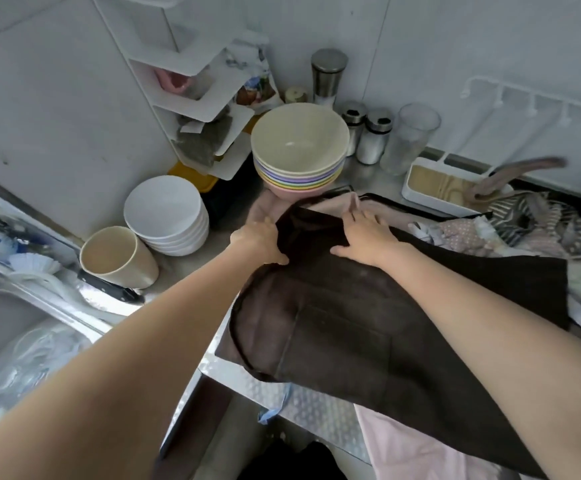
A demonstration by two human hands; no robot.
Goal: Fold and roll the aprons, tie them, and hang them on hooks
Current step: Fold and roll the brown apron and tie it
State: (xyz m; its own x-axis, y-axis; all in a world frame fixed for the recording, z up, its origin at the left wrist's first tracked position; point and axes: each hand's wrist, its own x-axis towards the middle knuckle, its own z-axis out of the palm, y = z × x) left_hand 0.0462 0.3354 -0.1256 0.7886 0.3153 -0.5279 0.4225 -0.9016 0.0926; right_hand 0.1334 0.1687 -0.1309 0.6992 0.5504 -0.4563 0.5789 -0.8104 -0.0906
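Brown apron is soft, light, floppy: your left hand pinches its far edge, right hand presses flat, fingers spread; hold hems, not middle.

Steel counter under brown apron, 2 bowl stacks, cup, knife.
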